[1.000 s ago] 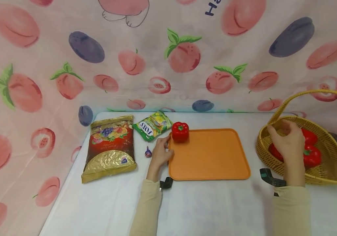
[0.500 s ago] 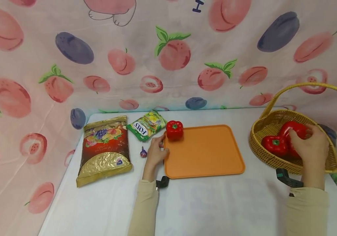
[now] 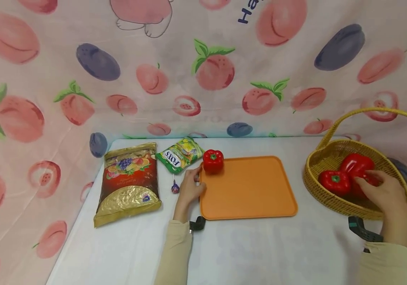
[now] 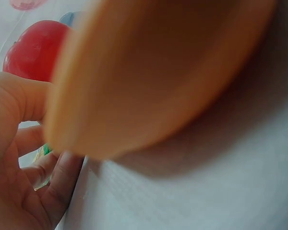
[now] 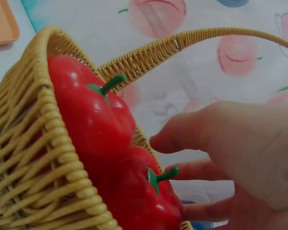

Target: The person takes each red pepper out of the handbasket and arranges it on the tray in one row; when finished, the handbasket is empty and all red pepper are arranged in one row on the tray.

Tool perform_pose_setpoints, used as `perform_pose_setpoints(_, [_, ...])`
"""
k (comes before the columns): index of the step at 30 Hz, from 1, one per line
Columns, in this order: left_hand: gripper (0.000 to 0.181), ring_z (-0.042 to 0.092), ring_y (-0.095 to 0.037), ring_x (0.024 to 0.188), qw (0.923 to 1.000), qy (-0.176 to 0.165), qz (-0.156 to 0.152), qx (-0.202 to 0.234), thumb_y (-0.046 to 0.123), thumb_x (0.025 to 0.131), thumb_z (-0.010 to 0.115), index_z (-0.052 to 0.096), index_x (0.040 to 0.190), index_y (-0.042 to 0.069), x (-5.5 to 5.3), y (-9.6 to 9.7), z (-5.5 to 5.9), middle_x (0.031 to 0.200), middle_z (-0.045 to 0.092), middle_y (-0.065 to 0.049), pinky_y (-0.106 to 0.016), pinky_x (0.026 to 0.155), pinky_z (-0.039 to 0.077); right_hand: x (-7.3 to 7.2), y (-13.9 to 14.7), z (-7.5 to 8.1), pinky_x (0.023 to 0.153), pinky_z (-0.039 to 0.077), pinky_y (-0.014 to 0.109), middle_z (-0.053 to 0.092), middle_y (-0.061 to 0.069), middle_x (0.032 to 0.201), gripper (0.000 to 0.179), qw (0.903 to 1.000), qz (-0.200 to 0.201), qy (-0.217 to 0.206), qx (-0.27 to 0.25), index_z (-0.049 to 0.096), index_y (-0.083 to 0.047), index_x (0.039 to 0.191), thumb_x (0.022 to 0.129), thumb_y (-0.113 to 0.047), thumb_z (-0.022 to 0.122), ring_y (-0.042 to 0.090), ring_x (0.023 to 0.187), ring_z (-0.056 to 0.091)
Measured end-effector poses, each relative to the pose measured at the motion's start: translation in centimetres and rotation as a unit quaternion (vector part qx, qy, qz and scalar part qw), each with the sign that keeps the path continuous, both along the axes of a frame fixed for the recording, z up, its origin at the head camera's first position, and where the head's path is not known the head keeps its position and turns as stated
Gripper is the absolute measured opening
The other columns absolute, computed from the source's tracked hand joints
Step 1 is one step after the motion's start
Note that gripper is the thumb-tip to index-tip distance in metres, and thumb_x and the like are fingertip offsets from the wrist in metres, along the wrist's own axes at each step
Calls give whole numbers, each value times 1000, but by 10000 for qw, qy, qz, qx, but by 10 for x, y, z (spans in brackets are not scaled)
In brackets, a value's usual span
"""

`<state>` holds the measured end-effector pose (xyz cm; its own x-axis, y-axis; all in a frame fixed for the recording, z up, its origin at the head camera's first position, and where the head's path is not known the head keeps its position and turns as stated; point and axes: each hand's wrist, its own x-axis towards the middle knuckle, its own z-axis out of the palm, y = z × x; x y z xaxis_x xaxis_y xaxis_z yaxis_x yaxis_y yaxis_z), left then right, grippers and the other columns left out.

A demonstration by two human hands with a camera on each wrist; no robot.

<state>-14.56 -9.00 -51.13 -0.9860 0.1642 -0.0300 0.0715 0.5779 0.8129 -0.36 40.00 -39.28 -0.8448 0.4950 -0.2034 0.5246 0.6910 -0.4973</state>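
My left hand (image 3: pixel 190 188) grips the left rim of an orange tray (image 3: pixel 247 192), thumb on the rim and fingers at its outer side. A red bell pepper (image 3: pixel 213 161) stands on the tray's back left corner, just beyond that hand. At the right, my right hand (image 3: pixel 388 194) reaches over a yellow wicker basket (image 3: pixel 319 202) holding red bell peppers (image 3: pixel 335 182). In the right wrist view its thumb is apart from the pepper (image 5: pixel 144 191) and its fingers are loosely extended, their tips right at the pepper's far side.
Left of the tray lie a large red and gold candy bag (image 3: pixel 128 184), a green Fox's candy packet (image 3: pixel 180 155) and a small purple-wrapped lollipop (image 3: pixel 175 187). The basket's tall handle (image 3: pixel 374 110) arches over it. A fruit-patterned cloth (image 3: pixel 217 118) hangs behind the white table.
My right hand has moved rightward across the basket, uncovering the left pepper, and its fingers have eased off the peppers. The left hand stays at the tray's rim.
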Motion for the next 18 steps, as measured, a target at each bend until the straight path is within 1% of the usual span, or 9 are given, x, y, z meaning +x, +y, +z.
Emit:
perform_pose_setpoints(5, [63,54,-20,93,9999,96,-22,23,8,79,68,54,141,8,0,1,0,120,51,-11,-35,76,42,3,5,-3,91,33,73,23,47,139,81,9997,108,-191,-131,18,13,148,99,-42,50,63,120,27])
perform_pose_setpoints(8, [63,54,-20,93,9999,107,-20,42,7,79,67,54,141,7,1,1,1,120,51,-11,-35,76,42,3,7,-6,92,32,74,23,48,138,84,9995,168,-197,-183,14,14,148,97,-37,56,64,119,26])
perform_pose_setpoints(10, [64,54,-20,92,9999,104,-11,43,7,79,67,54,141,7,1,1,1,119,52,-11,-34,76,42,3,7,-8,92,32,73,22,48,138,87,9994,130,-203,-256,11,14,149,96,-36,59,64,120,25])
perform_pose_setpoints(12, [64,53,-20,92,9999,102,-8,29,7,79,67,53,142,7,1,1,1,119,51,-11,-34,76,42,3,7,-9,92,33,73,21,48,139,89,9993,34,-189,-327,10,12,150,95,-36,61,63,121,25])
perform_pose_setpoints(18, [65,53,-20,92,10000,6,-5,-6,7,80,67,52,144,10,1,1,2,119,51,-11,-34,75,41,2,4,-12,94,34,71,18,44,145,88,9984,-354,-119,-425,10,8,152,95,-36,62,62,125,24])
